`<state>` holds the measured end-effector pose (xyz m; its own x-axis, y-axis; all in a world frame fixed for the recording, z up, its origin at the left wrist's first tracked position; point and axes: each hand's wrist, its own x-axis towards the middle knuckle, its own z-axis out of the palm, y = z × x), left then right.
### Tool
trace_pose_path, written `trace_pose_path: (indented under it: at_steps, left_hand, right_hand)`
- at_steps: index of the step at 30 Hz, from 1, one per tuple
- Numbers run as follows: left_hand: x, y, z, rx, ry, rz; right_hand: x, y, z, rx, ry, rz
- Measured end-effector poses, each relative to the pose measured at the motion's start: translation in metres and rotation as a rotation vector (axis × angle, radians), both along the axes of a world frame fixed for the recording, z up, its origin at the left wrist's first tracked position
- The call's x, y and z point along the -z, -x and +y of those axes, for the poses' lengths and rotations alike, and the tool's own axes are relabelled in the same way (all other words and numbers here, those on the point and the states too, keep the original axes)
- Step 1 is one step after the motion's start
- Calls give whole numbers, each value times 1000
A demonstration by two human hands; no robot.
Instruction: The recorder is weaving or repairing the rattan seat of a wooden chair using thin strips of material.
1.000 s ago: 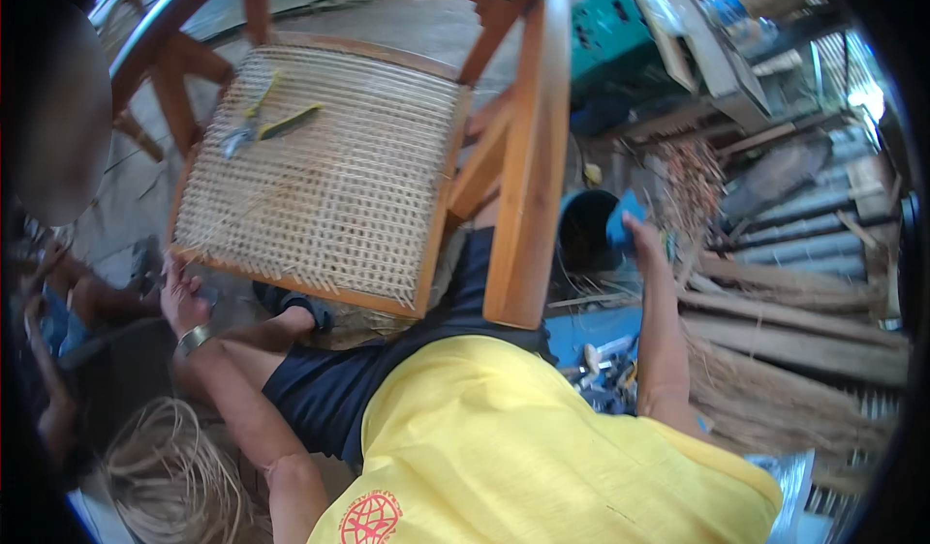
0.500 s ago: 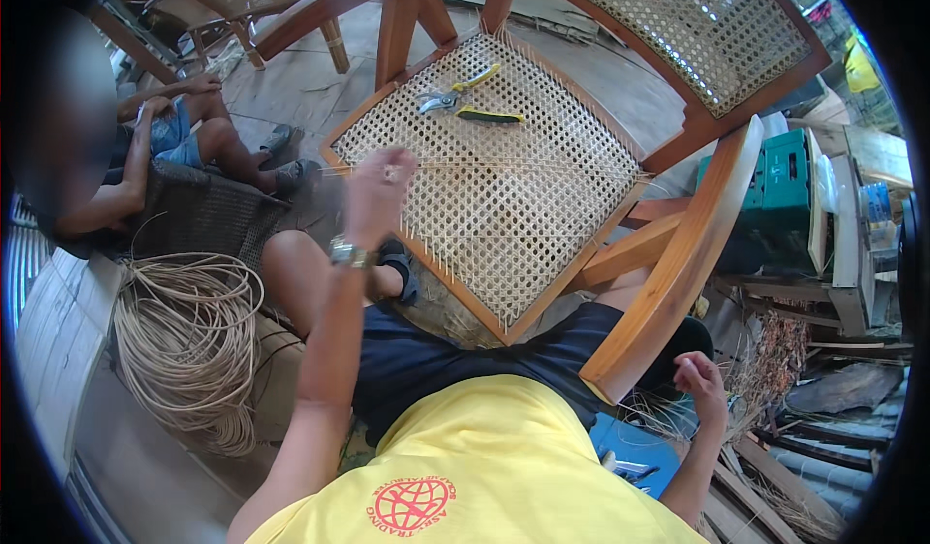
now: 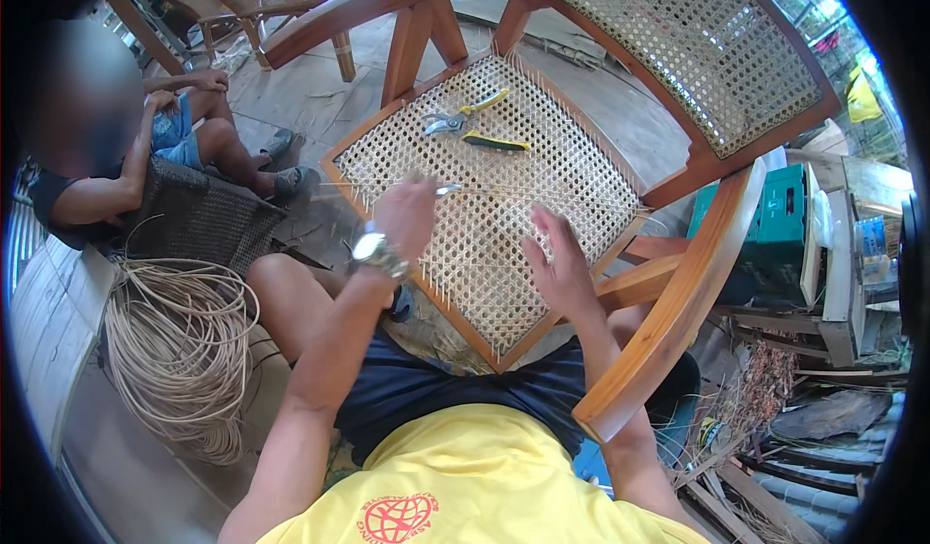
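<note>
In front of me stands a wooden armchair with a woven cane seat (image 3: 475, 282), loose strand ends sticking up along its edges. My left hand (image 3: 405, 217), a little blurred, is over the left part of the seat. It is closed on a small shiny metal tool (image 3: 448, 189) whose end pokes out to the right; its kind I cannot make out. My right hand (image 3: 560, 265) hovers above the right part of the seat, thumb and fingers apart, holding nothing. Pruning shears (image 3: 477, 127) with yellow and black handles lie spread on the far half of the seat.
The chair's right armrest (image 3: 678, 302) rises beside my right forearm. A big coil of cane (image 3: 179, 350) lies at the left, near a seated person (image 3: 107, 186). Green crates (image 3: 775, 224) and wood scraps (image 3: 765, 496) are at the right.
My right hand has come up from low at the right to above the seat. My left hand has moved slightly right and lower, and the metal tool now shows in it.
</note>
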<state>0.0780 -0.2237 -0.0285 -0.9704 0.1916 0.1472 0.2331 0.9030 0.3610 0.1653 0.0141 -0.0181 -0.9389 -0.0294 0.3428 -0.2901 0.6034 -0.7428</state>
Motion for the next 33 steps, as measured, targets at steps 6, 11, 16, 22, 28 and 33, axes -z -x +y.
trace_pose_path:
  at_steps: [6, 11, 16, 22, 28, 33]
  left_hand:
    - [-51, -21, -97, -193, -9, 408]
    - [-50, -27, -112, -358, -171, 390]
    - [18, -53, -77, -266, -689, -115]
    - [-8, -87, 18, 4, -1000, -950]
    - [5, -57, 93, 98, -282, 35]
    - [-22, -38, 159, 1043, 870, 46]
  right_hand:
    - [32, 91, 11, -217, -220, -37]
    - [14, 103, -15, -404, -74, -110]
    - [-46, 113, -33, -278, 383, -63]
    - [-109, 114, 10, 274, 722, 262]
    - [-117, 112, 17, 438, 203, 376]
    - [-86, 108, 26, 40, -267, -68]
